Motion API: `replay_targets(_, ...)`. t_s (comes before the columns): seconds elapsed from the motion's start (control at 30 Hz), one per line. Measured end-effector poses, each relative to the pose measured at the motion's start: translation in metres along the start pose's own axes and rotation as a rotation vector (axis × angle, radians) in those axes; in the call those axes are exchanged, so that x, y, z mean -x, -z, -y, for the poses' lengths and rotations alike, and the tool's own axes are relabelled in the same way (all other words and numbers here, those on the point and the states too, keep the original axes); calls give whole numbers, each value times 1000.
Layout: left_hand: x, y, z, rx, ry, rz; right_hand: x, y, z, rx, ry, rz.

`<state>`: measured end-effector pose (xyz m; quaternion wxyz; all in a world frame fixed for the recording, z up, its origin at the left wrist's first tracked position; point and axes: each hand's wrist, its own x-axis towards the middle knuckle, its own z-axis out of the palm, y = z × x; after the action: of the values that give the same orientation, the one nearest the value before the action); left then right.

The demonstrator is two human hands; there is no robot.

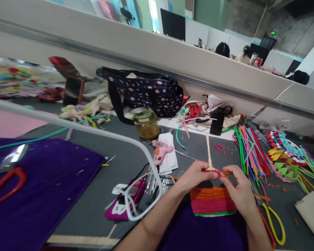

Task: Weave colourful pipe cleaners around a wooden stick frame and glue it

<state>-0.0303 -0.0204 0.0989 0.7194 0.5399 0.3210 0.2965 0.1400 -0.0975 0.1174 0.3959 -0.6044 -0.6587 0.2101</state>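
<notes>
Near the lower middle, my left hand (202, 175) pinches the red-pink edge of a small striped piece. My right hand (237, 186) is closed at the other end of that edge, with thin orange strips at its fingertips. Below the hands, the striped piece (211, 202) shows orange, pink and green bands; its exact kind is unclear. A cream braided cord (208, 151) runs from the pinched edge away across the table. Purple cloth (206, 232) lies beneath the piece. Right of my right hand are scissors (273, 223) with yellow and red handles.
A pink glue gun (162, 155) rests on papers, beside a purple iron (128, 200) and white cable. Behind stand a glass jar (146, 125) and a patterned bag (146, 92). Colourful strips (251, 150) lie right; red-handled scissors (9, 184) lie left on purple cloth. People sit beyond the partition.
</notes>
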Motion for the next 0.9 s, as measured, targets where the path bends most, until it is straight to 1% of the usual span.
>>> replay_targets(0.17,-1,-3,-3,-15,-39,0,2,-4,6,27,-6,17)
replay_targets(0.27,0,-3,-4,-7,-52,-5,3,-7,7,35,-6,-11)
replay_targets(0.5,2,-5,-10,-16,-55,19,5,-9,12,85,49,-86)
replay_targets(0.67,4,-7,-13,-51,-50,-13,6,-12,12,97,74,-113)
replay_targets(0.9,6,-10,-11,-82,-53,-54,6,-14,14,114,52,-116)
